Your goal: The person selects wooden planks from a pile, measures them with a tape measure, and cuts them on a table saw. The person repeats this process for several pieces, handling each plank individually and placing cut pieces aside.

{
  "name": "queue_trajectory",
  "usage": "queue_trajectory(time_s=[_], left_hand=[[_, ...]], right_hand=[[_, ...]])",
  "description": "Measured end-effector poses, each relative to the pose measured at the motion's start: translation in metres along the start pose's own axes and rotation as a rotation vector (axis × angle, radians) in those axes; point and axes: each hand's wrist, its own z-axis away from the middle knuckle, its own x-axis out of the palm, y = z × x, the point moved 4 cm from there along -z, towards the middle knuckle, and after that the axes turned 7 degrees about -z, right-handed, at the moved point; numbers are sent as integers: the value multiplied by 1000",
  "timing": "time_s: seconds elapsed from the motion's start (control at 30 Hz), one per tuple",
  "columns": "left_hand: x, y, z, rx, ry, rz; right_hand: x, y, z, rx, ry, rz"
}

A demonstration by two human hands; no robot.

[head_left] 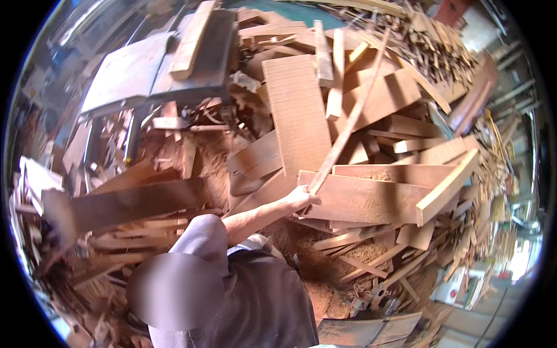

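Neither of my hands shows in the head view. Another person, in a grey top (pixel 261 296), is close by at the bottom, with a bare forearm stretched up to the right. That person's hand (pixel 301 200) is closed round the lower end of a long, thin wood strip (pixel 353 123). The strip slants up and away to the right, across the heaped boards. Beside the hand lies a wide board (pixel 362 197) dusted with sawdust. A broad, flat plank (pixel 297 113) leans just beyond.
A metal machine table (pixel 130 66) stands at the far left, bearing a thick wooden block (pixel 190 43). Offcuts pile up all around, with sawdust (pixel 203 153) between them. A dark board (pixel 136 206) lies at left. Stacked sticks (pixel 432 49) rise at the far right.
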Motion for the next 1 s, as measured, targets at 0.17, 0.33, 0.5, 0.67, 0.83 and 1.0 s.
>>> queue_trajectory(time_s=[0.17,0.33,0.5,0.67,0.83,1.0], left_hand=[[-21,-1,35,99,88,-83],[-38,-23,74,112,165,-36],[-65,-4,108,105,347,-92],[-115,-25,106,93,638,-343],[-130,-5,150,112,710,-163],[-139,-20,139,136,730,-6]], right_hand=[[-3,6,-14,-43,-30,36],[-1,11,-26,-79,-53,45],[9,26,-39,-123,-65,19],[32,72,-62,-201,-50,-212],[11,20,-58,-232,-89,157],[0,-15,-53,-245,-147,144]])
